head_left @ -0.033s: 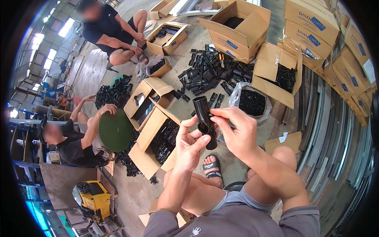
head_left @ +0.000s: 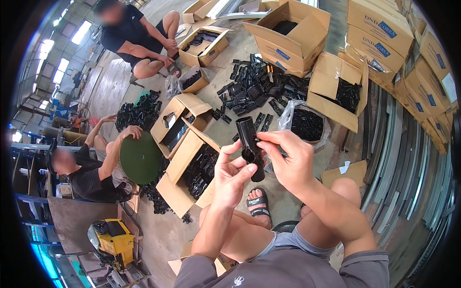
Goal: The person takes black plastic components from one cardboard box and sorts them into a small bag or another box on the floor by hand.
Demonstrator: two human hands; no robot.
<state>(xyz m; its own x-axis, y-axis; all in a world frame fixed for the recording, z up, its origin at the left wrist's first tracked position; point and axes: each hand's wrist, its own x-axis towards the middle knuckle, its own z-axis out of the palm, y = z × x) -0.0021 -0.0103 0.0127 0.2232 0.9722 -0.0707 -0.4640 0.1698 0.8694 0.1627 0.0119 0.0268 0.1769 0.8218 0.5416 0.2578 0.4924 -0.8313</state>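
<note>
Left hand (head_left: 233, 180) is grasping a black tube (head_left: 247, 134), thumb lying across the near, lower part, other fingers curling around the tube's left side and behind. Tube is tilting, upper end leaning slightly left and away; a round opening is facing the wearer just above the left thumb. Upper length is rising clear of the left grip; lower end is poking out below the thumb, pointing toward a sandal (head_left: 259, 206).

Right hand (head_left: 290, 153) is coming in from the right, thumb and forefinger drawing together against the tube's right side, about midway along. Cannot tell whether they are pinching the tube itself or some small piece there.

Tube is hanging between both hands, above the floor. Beyond it, a heap of black parts (head_left: 249, 89) is lying loose. An open carton (head_left: 178, 192) of similar parts is standing left of the left hand; a clear plastic bag (head_left: 286, 113) is sitting beyond the right hand.
</note>
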